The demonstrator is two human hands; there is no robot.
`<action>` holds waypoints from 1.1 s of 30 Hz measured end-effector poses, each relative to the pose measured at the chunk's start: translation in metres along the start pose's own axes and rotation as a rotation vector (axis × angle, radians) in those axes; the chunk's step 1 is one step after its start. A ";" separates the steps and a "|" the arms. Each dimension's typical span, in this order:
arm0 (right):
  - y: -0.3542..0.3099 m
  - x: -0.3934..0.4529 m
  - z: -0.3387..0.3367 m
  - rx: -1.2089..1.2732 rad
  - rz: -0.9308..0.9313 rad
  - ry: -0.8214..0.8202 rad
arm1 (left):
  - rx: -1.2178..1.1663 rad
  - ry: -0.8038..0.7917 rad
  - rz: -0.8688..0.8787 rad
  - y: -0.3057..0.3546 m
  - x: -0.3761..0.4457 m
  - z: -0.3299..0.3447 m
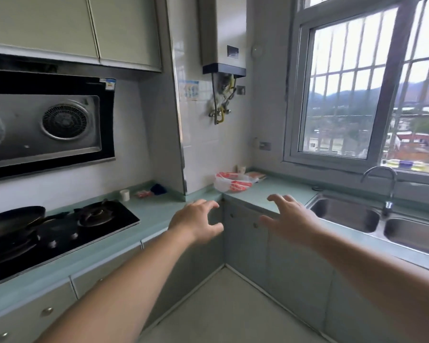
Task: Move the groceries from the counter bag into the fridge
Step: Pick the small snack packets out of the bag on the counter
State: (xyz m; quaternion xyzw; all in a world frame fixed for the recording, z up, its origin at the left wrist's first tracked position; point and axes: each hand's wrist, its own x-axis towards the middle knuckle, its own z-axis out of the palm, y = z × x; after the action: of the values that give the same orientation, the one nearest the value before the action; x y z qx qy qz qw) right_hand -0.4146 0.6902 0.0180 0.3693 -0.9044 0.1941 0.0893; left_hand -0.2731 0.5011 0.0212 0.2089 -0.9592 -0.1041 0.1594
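Two bare hands reach forward over the corner of a smooth pale-green counter (pixel 265 191): the left hand (pixel 196 225) and the right hand (pixel 291 219), both with fingers spread and loosely bent, holding nothing. Well beyond them, in the back corner against glossy white wall tiles, sits the crumpled thin plastic bag (pixel 229 181), translucent white with red printing too blurred to read; its contents cannot be made out. Just beside it lies a flat packet (pixel 256 175). A stainless steel double sink (pixel 344 214) with a curved faucet (pixel 384 186) lies to the right. A dark frying pan (pixel 13 220) rests on the black glass stove (pixel 109 226) at left.
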 end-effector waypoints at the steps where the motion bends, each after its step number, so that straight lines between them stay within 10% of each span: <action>1: 0.010 0.001 -0.002 0.002 0.006 0.003 | -0.039 -0.001 -0.011 0.009 0.004 0.004; 16: 0.092 0.060 0.025 0.062 0.009 -0.059 | -0.007 0.000 -0.083 0.044 0.076 0.056; 33: 0.091 0.290 0.126 0.148 0.154 -0.106 | -0.117 0.017 -0.100 -0.081 0.302 0.129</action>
State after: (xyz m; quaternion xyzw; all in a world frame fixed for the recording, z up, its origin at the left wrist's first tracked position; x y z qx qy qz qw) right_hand -0.6866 0.5135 -0.0336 0.3139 -0.9168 0.2468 -0.0011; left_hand -0.5488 0.3150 -0.0409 0.2476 -0.9385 -0.1661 0.1743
